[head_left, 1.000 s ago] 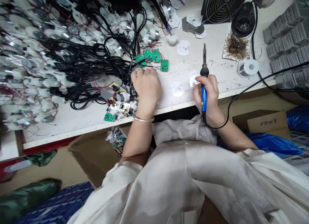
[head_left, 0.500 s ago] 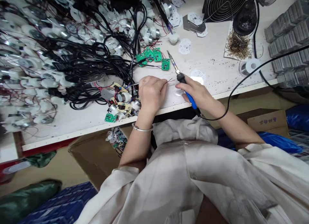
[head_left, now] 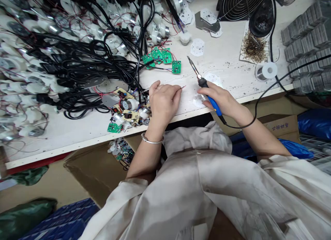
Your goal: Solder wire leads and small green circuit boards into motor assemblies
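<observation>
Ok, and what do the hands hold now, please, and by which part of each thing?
The right hand grips a soldering iron by its blue handle. The left hand seems to pinch thin wires, but its fingers hide the exact place of the hold.

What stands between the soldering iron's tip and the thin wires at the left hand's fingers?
Nothing visible does: only the white workbench shows between the soldering iron's tip, held in the right hand, and the thin wires at the left hand.

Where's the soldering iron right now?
In the head view, the soldering iron sits in the right hand, its tip near a green circuit board.
</observation>
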The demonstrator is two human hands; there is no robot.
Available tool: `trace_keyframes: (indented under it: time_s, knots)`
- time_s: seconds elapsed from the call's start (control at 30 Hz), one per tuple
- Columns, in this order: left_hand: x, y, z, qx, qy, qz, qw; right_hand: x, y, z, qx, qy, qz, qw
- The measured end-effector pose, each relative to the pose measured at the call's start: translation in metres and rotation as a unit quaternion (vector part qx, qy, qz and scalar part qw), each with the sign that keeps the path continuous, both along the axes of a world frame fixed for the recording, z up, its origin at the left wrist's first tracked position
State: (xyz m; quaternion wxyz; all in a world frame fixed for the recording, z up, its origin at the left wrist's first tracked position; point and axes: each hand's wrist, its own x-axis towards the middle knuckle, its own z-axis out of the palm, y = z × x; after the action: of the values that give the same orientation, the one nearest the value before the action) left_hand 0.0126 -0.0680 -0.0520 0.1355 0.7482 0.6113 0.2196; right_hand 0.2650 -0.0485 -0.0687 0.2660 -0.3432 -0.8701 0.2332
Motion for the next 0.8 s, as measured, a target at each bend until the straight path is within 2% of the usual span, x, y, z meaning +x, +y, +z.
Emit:
trace_keyframes:
  time_s: [0.13,0.23,0.3,0.37,0.43,0.5,0.6,0.67,0.8]
  knots:
    - [0.003,0.000,0.002,-0.005,-0.009,0.026,1.000,-0.028,0.004,-0.012,0.007,-0.021,-0.096,0.995]
    - [0.005,-0.001,0.005,-0.009,-0.009,0.028,1.000,-0.036,0.001,-0.014,0.023,0.016,-0.147,0.989]
    - [0.005,-0.003,0.006,-0.009,-0.008,0.025,1.000,-0.033,-0.002,-0.012,0.024,0.056,-0.127,0.990]
    - [0.005,-0.004,0.007,-0.002,-0.006,0.017,1.000,-0.028,-0.005,-0.010,0.003,0.073,-0.067,0.995]
    - [0.004,-0.005,0.006,0.015,-0.001,0.007,1.000,-0.027,-0.006,-0.010,-0.023,0.060,-0.015,0.998]
    - [0.003,-0.005,0.003,0.038,0.013,0.000,0.999,-0.033,-0.007,-0.012,-0.003,0.030,-0.007,1.000]
    - [0.003,-0.002,-0.003,0.074,0.036,-0.002,0.997,-0.048,-0.007,-0.018,0.051,-0.022,-0.098,0.994]
    - [0.002,0.001,-0.006,0.097,0.039,-0.005,0.995,-0.056,-0.009,-0.023,0.059,-0.024,-0.133,0.989]
    - [-0.001,0.009,-0.008,0.130,0.053,-0.059,0.988,-0.057,-0.013,-0.029,0.054,0.007,-0.159,0.986]
